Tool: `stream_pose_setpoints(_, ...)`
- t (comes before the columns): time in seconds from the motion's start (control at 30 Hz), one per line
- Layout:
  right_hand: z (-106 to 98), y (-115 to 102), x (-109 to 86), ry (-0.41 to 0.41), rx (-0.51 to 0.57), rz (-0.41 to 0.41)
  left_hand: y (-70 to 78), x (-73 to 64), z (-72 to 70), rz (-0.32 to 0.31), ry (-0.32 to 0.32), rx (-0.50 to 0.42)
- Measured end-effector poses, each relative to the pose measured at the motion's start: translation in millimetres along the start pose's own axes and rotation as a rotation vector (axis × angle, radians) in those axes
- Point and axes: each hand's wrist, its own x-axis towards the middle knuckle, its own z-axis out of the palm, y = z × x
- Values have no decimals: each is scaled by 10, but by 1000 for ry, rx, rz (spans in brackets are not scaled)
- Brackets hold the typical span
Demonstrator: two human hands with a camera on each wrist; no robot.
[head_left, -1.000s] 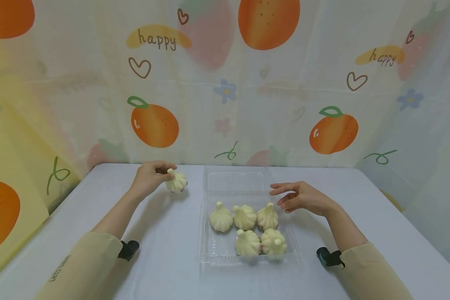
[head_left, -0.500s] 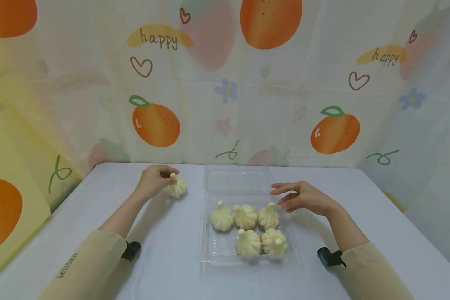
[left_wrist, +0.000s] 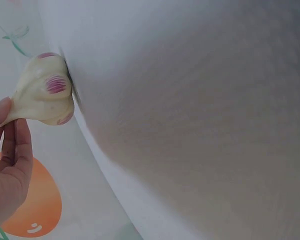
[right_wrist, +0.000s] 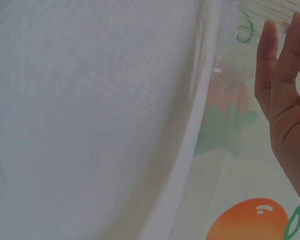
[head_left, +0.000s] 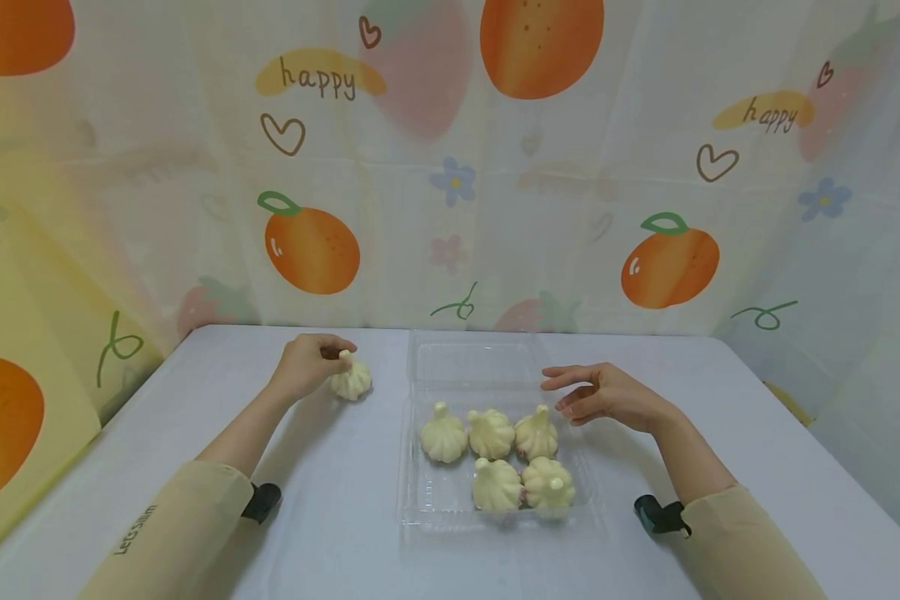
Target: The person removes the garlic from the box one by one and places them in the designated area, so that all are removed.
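Note:
My left hand [head_left: 307, 365] pinches a pale garlic bulb [head_left: 352, 379] by its stem, left of a clear plastic box. In the left wrist view that garlic bulb [left_wrist: 47, 92] shows purple streaks, and its base is at the white tabletop. Several more garlic bulbs [head_left: 491, 434] sit in the clear plastic box [head_left: 438, 500]: a back row of three and a front row of two, with the front left spot bare. Over the box's right edge hovers my right hand [head_left: 607, 396], fingers loosely extended and holding nothing.
The box's clear lid [head_left: 472, 362] lies folded back behind it. A white table [head_left: 330, 517] carries everything, and a fruit-printed curtain [head_left: 390, 208] hangs behind its far edge. Dark wrist cameras [head_left: 261, 502] stick out by both sleeves.
My left hand has lowered the garlic bulb slightly toward the table, left of the box. The right hand has stayed in place.

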Motion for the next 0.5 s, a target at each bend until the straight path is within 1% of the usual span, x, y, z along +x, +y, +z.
stream_pose_setpoints(0.5,9,-9,-3,0,10,0,24,-15,-4,-24,-25,-15)
